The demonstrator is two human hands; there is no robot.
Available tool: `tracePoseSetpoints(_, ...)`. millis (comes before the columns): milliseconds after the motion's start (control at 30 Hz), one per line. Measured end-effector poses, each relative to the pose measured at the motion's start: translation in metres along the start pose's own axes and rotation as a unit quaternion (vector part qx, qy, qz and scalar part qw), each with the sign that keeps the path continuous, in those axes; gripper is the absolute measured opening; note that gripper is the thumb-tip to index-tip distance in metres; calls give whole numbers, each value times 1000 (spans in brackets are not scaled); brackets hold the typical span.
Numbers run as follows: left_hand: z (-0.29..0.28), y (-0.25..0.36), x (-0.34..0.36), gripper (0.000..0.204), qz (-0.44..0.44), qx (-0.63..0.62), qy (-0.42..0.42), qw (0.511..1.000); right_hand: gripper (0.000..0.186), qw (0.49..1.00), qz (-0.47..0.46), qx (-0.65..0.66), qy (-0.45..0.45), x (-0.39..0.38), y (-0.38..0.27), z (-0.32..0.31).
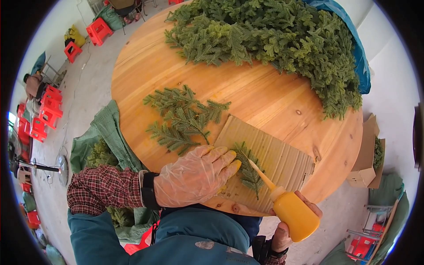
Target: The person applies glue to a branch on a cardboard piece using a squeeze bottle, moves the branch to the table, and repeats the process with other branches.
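At far left, glossy red plastic stools (51,108) are grouped on the floor. Nearer, a green woven plastic sack (117,128) stands against the edge of a round, pale wooden desk (141,66). On the desk, several loose, flat green needled branches (185,119) lie just beyond the left hand (192,176), which wears a clear plastic glove (170,185). Its fingers stretch out close together, tips smeared yellow, over the left part of a brown corrugated cardboard sheet (282,163); whether they pin anything underneath cannot be told.

One short dark-green needled sprig (251,176) lies on the cardboard sheet, right beside those fingertips. Above it comes the slim pale nozzle (263,176) of a rounded yellow squeeze bottle (296,216), tilted up and leftward; whether the tip touches the needles is unclear. The right hand (281,237) is bare, its fingers wrapped around the bottle. Good work here probably means steadying the sprig with the left fingertips clear of the nozzle, holding the tip low over the stem, and squeezing lightly and evenly.

Along the desk's far side, a dense green heap of branches (265,35) reaches right to a blue plastic sheet (362,57).
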State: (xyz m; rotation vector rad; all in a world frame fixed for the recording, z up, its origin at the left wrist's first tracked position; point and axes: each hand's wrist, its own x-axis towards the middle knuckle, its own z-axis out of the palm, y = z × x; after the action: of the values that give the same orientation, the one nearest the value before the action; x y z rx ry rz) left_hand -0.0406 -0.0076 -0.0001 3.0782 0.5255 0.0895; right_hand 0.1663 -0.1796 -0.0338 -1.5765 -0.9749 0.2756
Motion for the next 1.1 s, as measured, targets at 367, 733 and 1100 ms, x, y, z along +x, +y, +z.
tracePoseSetpoints(367,2,0,1,58,-3,-3,2,1000,90,998,10,53,15,-3,0,-8)
tracePoseSetpoints(733,3,0,1,58,-7,-16,-6,1000,87,991,36,125,40,5,-7,4)
tracePoseSetpoints(1100,3,1,1,57,-8,-2,-14,1000,91,999,-33,24,-18,1,3,-12)
